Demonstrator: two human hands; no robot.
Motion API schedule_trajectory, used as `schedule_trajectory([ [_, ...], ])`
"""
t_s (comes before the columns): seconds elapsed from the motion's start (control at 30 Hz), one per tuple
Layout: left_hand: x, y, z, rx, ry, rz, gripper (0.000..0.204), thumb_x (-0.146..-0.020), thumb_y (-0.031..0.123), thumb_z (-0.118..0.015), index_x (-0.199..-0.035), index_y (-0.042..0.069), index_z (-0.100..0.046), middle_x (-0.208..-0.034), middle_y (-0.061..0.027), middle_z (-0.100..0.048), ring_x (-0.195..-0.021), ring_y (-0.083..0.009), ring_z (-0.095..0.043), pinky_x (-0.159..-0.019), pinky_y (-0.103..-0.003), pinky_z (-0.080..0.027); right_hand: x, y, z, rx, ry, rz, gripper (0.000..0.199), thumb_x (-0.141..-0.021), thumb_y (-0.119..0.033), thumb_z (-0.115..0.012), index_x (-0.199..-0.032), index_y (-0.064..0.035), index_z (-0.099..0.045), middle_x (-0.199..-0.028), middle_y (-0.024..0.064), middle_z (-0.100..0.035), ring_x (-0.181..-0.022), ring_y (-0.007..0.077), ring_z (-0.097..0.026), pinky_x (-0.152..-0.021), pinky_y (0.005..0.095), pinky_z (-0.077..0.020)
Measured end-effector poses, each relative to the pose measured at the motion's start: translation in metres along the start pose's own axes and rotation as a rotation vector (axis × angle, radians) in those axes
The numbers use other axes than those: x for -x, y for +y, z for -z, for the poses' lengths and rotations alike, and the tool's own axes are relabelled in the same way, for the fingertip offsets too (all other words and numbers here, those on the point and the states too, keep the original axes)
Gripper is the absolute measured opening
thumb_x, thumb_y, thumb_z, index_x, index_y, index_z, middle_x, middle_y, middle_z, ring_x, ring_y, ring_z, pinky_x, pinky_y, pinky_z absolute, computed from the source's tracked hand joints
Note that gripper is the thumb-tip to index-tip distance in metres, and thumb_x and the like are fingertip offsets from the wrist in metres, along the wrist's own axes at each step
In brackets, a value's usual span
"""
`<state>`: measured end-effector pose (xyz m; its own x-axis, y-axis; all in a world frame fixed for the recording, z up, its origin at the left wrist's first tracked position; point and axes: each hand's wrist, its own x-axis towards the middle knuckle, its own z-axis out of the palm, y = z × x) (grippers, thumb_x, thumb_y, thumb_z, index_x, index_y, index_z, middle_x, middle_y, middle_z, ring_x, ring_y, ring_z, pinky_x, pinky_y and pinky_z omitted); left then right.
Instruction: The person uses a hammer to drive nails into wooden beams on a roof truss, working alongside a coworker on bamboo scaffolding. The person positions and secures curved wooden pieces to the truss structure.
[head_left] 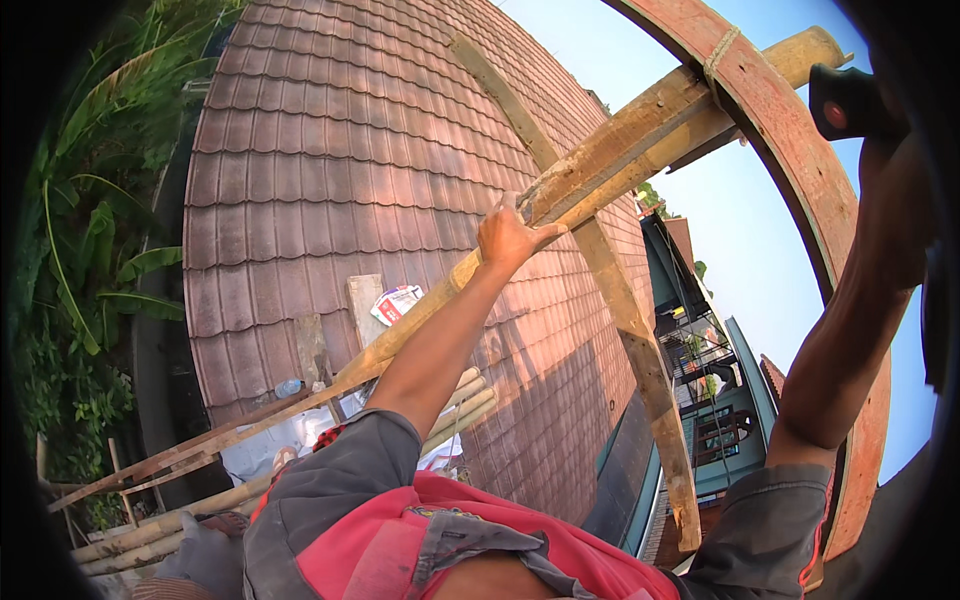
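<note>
My left hand grips the near end of a squared wooden beam, where a round wooden pole runs alongside. Its thumb lies along the wood. Raised high at the right edge, my right hand is closed around the black-and-red handle of a tool. The rest of that tool is lost in the dark rim, so its kind cannot be made out. A curved reddish plank crosses the beam, with a rope tied around them.
Below me slopes a brown tiled roof. A long board lies slanting across it. Bamboo poles and white sacks are at the lower left. Green plants stand left; a teal building is lower right.
</note>
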<state>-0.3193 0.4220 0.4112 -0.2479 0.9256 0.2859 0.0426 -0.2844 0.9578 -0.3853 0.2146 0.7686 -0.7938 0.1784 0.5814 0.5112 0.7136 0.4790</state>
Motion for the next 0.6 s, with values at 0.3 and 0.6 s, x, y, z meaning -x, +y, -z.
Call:
schedule_trajectory([
  [0.3, 0.001, -0.002, -0.001, -0.029, 0.025, 0.018, 0.100, -0.063, 0.065, -0.098, -0.129, -0.001, -0.063, -0.116, -0.0260, -0.077, -0.107, -0.0424, -0.076, -0.093, -0.051, -0.060, 0.050, 0.012, -0.011, 0.511, -0.478, -0.226, 0.022, -0.111, -0.026, -0.059, -0.112, -0.0037, -0.058, -0.084, 0.0216, -0.070, -0.080, 0.0411, -0.071, -0.070, 0.0530, -0.0516],
  [0.6, -0.014, 0.001, 0.011, 0.138, -0.075, -0.128, 0.093, -0.065, 0.045, -0.104, -0.132, 0.000, -0.058, -0.117, -0.0245, -0.077, -0.111, -0.0424, -0.075, -0.095, -0.048, -0.059, 0.168, 0.025, -0.050, 0.357, -1.047, -0.569, 0.022, -0.109, -0.024, -0.054, -0.109, -0.0019, -0.052, -0.080, 0.0284, -0.066, -0.079, 0.0506, -0.068, -0.069, 0.0598, -0.0514],
])
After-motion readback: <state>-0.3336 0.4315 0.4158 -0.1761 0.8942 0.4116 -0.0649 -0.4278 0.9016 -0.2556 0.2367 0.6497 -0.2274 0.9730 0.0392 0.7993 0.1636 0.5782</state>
